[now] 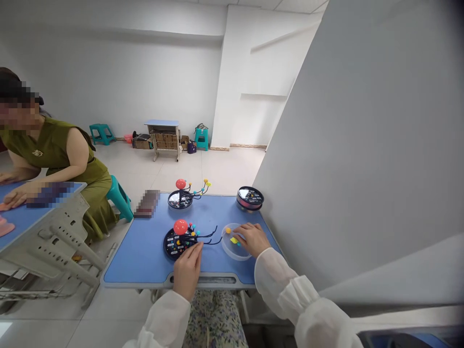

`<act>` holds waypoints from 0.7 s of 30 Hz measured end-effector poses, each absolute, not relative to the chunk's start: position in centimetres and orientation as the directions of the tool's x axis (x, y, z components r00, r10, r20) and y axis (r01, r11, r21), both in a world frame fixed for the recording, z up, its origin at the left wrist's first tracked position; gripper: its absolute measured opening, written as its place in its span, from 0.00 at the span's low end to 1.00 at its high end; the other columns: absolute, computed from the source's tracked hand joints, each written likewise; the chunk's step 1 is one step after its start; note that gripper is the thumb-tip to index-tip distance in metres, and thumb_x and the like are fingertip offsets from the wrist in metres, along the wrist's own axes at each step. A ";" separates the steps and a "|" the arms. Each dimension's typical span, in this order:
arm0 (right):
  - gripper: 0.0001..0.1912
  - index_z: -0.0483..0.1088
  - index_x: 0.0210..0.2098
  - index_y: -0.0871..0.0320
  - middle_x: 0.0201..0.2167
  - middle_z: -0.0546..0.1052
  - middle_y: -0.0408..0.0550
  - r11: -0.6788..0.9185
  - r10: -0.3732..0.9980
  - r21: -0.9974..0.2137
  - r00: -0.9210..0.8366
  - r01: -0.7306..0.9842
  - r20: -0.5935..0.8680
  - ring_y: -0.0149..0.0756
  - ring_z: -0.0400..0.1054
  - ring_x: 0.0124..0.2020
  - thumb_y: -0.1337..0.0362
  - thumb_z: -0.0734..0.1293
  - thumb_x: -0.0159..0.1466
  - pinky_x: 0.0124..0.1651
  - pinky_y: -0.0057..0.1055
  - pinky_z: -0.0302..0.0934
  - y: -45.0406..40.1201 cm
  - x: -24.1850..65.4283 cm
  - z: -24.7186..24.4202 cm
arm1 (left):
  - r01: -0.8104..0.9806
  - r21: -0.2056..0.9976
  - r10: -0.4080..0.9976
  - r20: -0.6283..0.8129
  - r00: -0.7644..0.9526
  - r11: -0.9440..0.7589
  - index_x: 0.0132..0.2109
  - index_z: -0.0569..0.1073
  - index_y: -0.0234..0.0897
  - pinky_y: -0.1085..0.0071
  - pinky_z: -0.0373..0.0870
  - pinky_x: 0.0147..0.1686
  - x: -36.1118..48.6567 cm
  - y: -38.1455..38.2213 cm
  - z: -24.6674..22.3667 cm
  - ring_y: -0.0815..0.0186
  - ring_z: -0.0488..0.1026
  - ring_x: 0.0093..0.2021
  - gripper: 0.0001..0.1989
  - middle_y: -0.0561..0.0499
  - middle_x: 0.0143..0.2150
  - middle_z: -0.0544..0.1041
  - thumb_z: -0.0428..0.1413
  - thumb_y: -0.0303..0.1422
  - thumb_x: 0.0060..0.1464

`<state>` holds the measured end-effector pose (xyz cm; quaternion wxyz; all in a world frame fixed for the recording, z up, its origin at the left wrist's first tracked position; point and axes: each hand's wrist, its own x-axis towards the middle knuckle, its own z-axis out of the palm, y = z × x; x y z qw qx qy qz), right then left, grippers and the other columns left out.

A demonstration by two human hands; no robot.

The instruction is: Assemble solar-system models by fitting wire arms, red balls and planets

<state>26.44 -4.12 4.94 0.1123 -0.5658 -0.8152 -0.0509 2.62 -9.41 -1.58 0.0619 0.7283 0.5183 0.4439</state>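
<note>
The right hand's bunched fingers curve narrowly inside a shallow clear plastic dish, beside a small yellow ball and a flat yellow piece, while the left hand's fingers, grip unclear, touch the round black base of a wire-armed planet model on a blue desk.

Red ball w/ blk base

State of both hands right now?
Left hand: fingertips at the model, can't tell if holding.
Right hand: over the clear dish, can't tell if holding.
</note>
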 end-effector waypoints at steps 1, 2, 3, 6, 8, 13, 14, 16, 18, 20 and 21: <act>0.10 0.76 0.39 0.52 0.36 0.80 0.49 0.350 0.917 -0.071 -0.326 0.934 0.232 0.39 0.69 0.39 0.62 0.62 0.65 0.41 0.35 0.51 -4.4 26.1 4.9 | 0.706 0.549 0.814 0.577 0.067 -0.448 0.52 0.73 0.44 0.65 0.71 0.50 3.0 -9.1 -1.7 0.61 0.76 0.45 0.17 0.47 0.46 0.79 0.46 0.30 0.60; 0.10 0.76 0.40 0.51 0.35 0.80 0.48 0.349 0.920 -0.090 -0.322 0.933 0.224 0.39 0.70 0.39 0.61 0.62 0.65 0.40 0.35 0.51 -4.5 25.8 4.8 | 0.710 0.550 0.820 0.568 0.067 -0.439 0.52 0.73 0.44 0.64 0.71 0.50 3.3 -8.8 -1.8 0.61 0.76 0.46 0.17 0.47 0.47 0.79 0.46 0.30 0.60; 0.10 0.76 0.39 0.52 0.35 0.80 0.48 0.350 0.921 -0.105 -0.322 0.931 0.221 0.39 0.70 0.38 0.61 0.63 0.64 0.39 0.35 0.51 -4.7 25.6 4.6 | 0.714 0.552 0.827 0.558 0.068 -0.431 0.52 0.73 0.44 0.64 0.72 0.49 3.6 -8.6 -1.8 0.61 0.76 0.46 0.17 0.47 0.47 0.79 0.46 0.30 0.60; 0.07 0.76 0.34 0.53 0.32 0.80 0.48 0.363 0.916 -0.145 -0.324 0.921 0.236 0.40 0.71 0.36 0.65 0.65 0.62 0.38 0.35 0.52 -5.0 25.1 4.4 | 0.718 0.550 0.835 0.544 0.080 -0.427 0.52 0.74 0.44 0.65 0.72 0.48 4.3 -8.2 -1.8 0.60 0.75 0.46 0.17 0.46 0.48 0.78 0.47 0.30 0.60; 0.07 0.76 0.33 0.53 0.32 0.80 0.47 0.368 0.913 -0.165 -0.323 0.915 0.249 0.40 0.72 0.34 0.67 0.65 0.60 0.36 0.34 0.53 -5.1 25.0 4.3 | 0.721 0.536 0.829 0.551 0.093 -0.438 0.52 0.73 0.43 0.65 0.72 0.48 4.5 -8.0 -1.6 0.60 0.75 0.46 0.17 0.46 0.47 0.78 0.47 0.30 0.60; 0.12 0.76 0.39 0.52 0.32 0.79 0.46 0.335 0.915 -0.296 -0.234 0.895 0.329 0.37 0.73 0.29 0.61 0.60 0.65 0.35 0.33 0.59 -5.7 26.1 4.5 | 0.744 0.492 0.813 0.569 0.119 -0.453 0.47 0.75 0.41 0.65 0.74 0.45 4.6 -7.8 -1.3 0.60 0.77 0.42 0.15 0.45 0.43 0.78 0.46 0.29 0.61; 0.14 0.75 0.41 0.52 0.33 0.79 0.47 0.316 0.919 -0.379 -0.182 0.870 0.349 0.37 0.73 0.28 0.58 0.58 0.66 0.34 0.33 0.61 -5.8 26.5 4.6 | 0.748 0.486 0.811 0.573 0.119 -0.452 0.45 0.76 0.40 0.65 0.74 0.43 4.5 -7.8 -1.3 0.60 0.77 0.41 0.14 0.45 0.42 0.78 0.46 0.29 0.61; 0.18 0.74 0.42 0.54 0.35 0.78 0.50 0.276 0.932 -0.583 -0.065 0.764 0.357 0.36 0.73 0.26 0.54 0.57 0.66 0.31 0.33 0.64 -6.1 27.4 4.9 | 0.756 0.473 0.802 0.587 0.112 -0.452 0.45 0.76 0.41 0.65 0.74 0.42 4.3 -8.1 -1.3 0.60 0.77 0.41 0.14 0.45 0.42 0.79 0.46 0.30 0.61; 0.21 0.75 0.41 0.56 0.36 0.76 0.53 0.245 0.945 -0.740 0.016 0.627 0.326 0.37 0.73 0.25 0.50 0.58 0.64 0.29 0.32 0.65 -6.6 28.2 5.1 | 0.766 0.451 0.783 0.613 0.108 -0.459 0.49 0.74 0.43 0.66 0.75 0.40 4.0 -8.8 -1.5 0.60 0.77 0.42 0.14 0.46 0.44 0.79 0.47 0.30 0.60; 0.22 0.75 0.40 0.56 0.37 0.75 0.54 0.220 0.954 -0.814 0.057 0.538 0.295 0.38 0.74 0.27 0.47 0.59 0.63 0.29 0.32 0.67 -7.3 28.8 5.3 | 0.782 0.398 0.751 0.646 0.132 -0.480 0.54 0.70 0.44 0.66 0.75 0.39 3.6 -10.1 -1.8 0.59 0.77 0.43 0.17 0.46 0.47 0.78 0.48 0.31 0.60; 0.22 0.75 0.40 0.55 0.38 0.76 0.54 0.209 0.956 -0.832 0.072 0.515 0.285 0.39 0.75 0.28 0.46 0.60 0.62 0.30 0.33 0.67 -7.7 28.9 5.3 | 0.786 0.355 0.728 0.665 0.168 -0.506 0.55 0.70 0.44 0.66 0.75 0.39 3.4 -10.9 -2.1 0.59 0.77 0.43 0.17 0.45 0.47 0.78 0.48 0.31 0.60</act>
